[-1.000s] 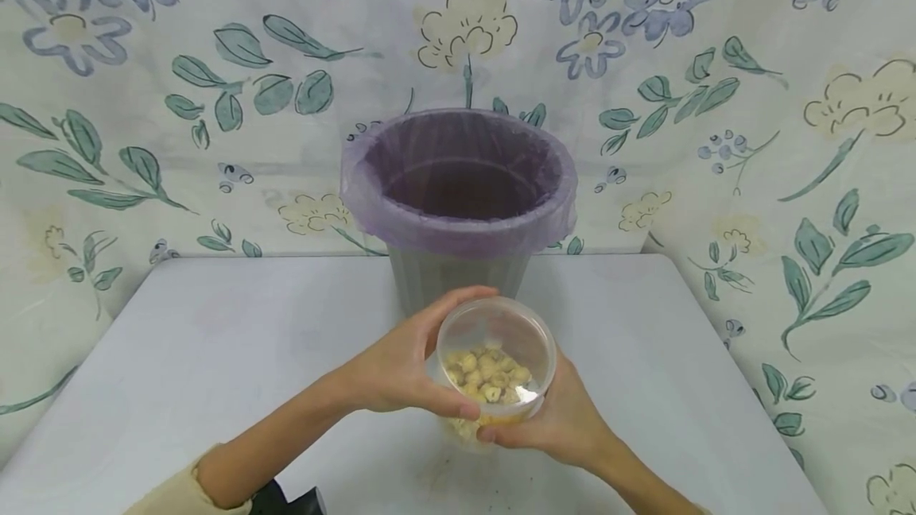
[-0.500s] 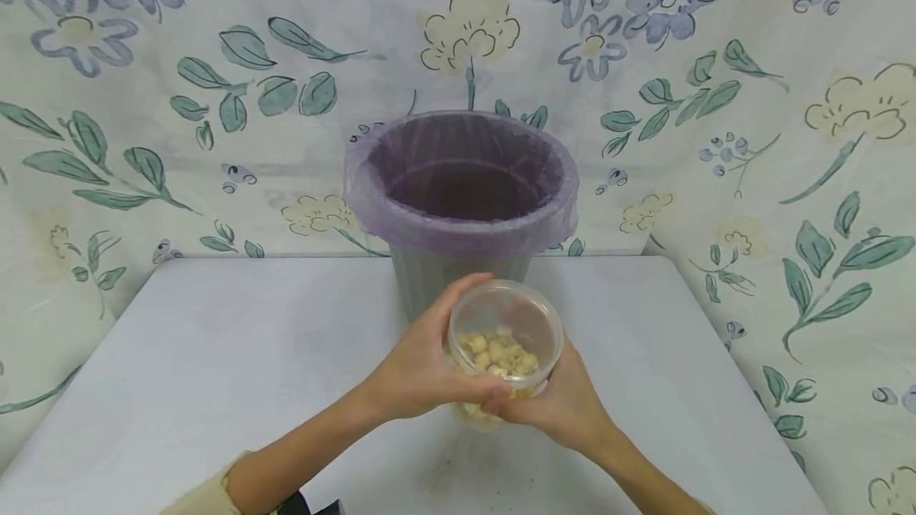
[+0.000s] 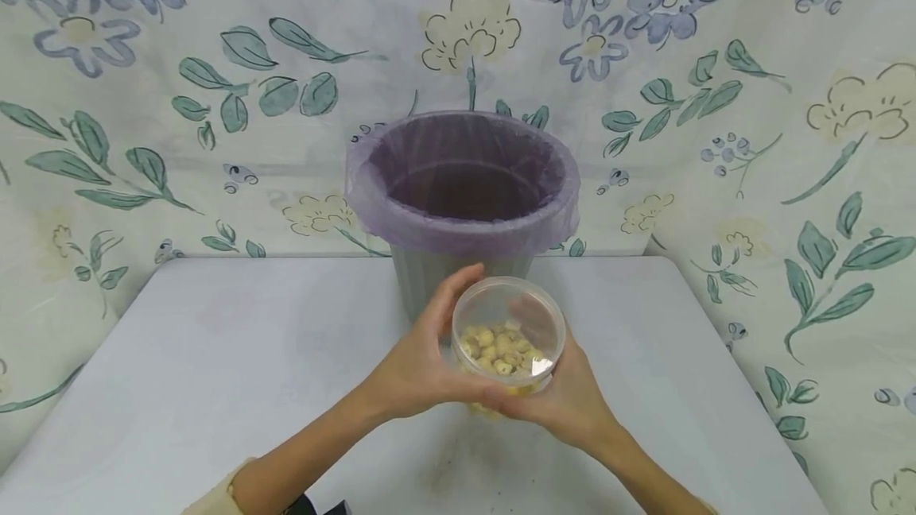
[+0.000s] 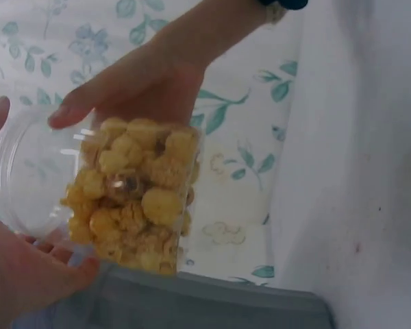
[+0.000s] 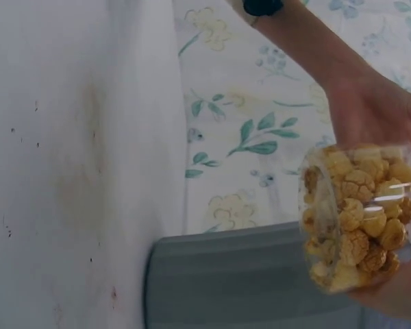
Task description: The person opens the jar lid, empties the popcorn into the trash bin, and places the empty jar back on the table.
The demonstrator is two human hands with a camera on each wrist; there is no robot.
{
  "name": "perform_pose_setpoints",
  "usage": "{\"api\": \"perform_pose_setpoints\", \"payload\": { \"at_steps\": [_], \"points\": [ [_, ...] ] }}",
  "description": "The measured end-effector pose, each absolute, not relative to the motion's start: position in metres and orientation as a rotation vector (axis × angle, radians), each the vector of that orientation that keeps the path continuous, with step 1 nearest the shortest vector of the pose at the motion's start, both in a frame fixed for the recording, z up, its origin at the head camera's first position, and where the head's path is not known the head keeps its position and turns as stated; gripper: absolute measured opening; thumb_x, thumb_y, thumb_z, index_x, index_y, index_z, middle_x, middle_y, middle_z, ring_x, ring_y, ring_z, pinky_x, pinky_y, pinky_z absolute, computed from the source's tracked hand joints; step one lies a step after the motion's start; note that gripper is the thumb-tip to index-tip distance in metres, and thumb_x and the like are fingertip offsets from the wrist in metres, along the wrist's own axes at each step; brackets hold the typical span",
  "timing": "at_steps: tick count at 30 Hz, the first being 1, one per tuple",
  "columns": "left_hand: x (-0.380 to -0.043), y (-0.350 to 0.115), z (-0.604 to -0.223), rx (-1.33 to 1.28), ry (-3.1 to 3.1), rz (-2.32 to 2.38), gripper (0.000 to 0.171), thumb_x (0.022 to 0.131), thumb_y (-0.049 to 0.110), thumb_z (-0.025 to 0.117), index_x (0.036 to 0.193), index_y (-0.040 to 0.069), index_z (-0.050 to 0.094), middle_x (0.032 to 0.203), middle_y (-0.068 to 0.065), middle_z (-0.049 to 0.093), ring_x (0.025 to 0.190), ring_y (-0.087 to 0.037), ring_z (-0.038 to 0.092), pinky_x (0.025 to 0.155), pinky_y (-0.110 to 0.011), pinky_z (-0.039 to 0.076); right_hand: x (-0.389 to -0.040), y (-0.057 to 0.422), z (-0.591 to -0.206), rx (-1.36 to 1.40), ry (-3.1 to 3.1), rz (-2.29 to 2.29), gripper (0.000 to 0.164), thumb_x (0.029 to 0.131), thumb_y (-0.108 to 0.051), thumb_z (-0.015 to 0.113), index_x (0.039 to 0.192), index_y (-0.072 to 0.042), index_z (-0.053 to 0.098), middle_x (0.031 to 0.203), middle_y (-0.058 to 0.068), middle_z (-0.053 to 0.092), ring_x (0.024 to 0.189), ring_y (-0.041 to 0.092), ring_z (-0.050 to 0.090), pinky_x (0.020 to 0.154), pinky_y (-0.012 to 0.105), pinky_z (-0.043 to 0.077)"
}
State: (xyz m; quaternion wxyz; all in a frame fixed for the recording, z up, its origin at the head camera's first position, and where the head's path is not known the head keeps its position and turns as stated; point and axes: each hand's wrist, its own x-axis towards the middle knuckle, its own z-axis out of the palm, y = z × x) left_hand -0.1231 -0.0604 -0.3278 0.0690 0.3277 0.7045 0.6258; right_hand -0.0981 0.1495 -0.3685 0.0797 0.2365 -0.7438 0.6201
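Note:
A clear round plastic jar (image 3: 510, 300) partly filled with yellow-brown popcorn (image 4: 133, 195) is held up in front of the bin, its round top facing my head. My left hand (image 3: 418, 368) curls round the upper rim, fingers on the far side and thumb along the near edge. Lower on the body, my right hand (image 3: 565, 400) grips the jar from the right. The two thumbs meet at the near side. In the right wrist view, popcorn pieces (image 5: 359, 219) press against the jar wall. Whether the clear top is a separate lid is hard to tell.
Behind the jar stands a grey bin (image 3: 422, 276) lined with a purple bag (image 3: 465, 237). The white table (image 3: 250, 356) has small dark specks and a faint brownish stain (image 5: 82, 164) near its front. Flower-printed cloth (image 3: 286, 141) hangs at the back and sides.
Both hands have carried the jar slightly up and to the right in the head view, towards the bin. The thumbs have come closer together, and both hands keep their hold.

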Motion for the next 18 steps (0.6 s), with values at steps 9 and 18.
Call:
{"api": "perform_pose_setpoints", "payload": {
  "at_steps": [9, 18],
  "points": [
    [-0.147, -0.077, -0.322, 1.162, 1.838, 1.674, 0.110, 0.073, 0.035, 0.090, 0.157, 0.010, 0.025, 0.148, -0.006, 0.044, 0.134, -0.028, 0.043, 0.107, -0.055, 0.035, -0.093, 0.155, -0.364, 0.844, -2.234, 1.980, 0.103, 0.062, -0.010, 0.093, 0.150, -0.014, 0.038, 0.139, 0.011, 0.051, 0.122, 0.035, 0.050, 0.101, 0.039, 0.045],
    [-0.147, -0.072, -0.323, 1.196, 1.824, 1.708, 0.103, 0.071, 0.036, 0.091, 0.153, 0.010, 0.034, 0.144, -0.005, 0.049, 0.131, -0.030, 0.044, 0.108, -0.052, 0.035, -0.093, 0.157, -0.362, 0.908, -2.244, 1.929, 0.102, 0.061, -0.007, 0.092, 0.148, -0.011, 0.039, 0.136, 0.012, 0.054, 0.119, 0.034, 0.053, 0.100, 0.040, 0.045]
  ]
}}
